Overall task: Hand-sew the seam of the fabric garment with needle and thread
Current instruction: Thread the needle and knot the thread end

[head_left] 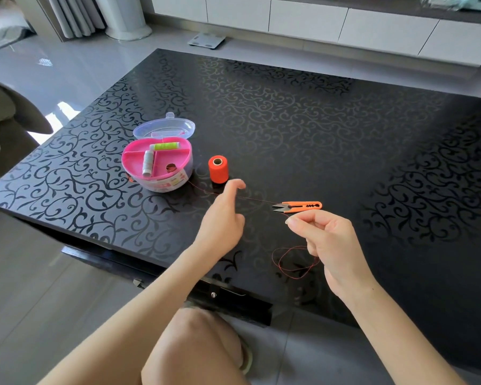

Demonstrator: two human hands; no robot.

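Head view: my right hand [325, 240] pinches the thread [256, 199], with slack looping below. My left hand [222, 218] sits half-curled at the taut run from the spool [218, 169]; I cannot tell if it grips. No garment in view. I judge the step to be measuring thread. Next: take the snips [300, 205] and cut.

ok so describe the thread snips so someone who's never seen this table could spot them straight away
On the black scroll-patterned table, look right of the pink sewing box and the upright orange spool, just beyond the right hand pinching the red thread. The thread snips lie flat there: the only long, slim orange tool, with dark blades pointing left toward the spool.
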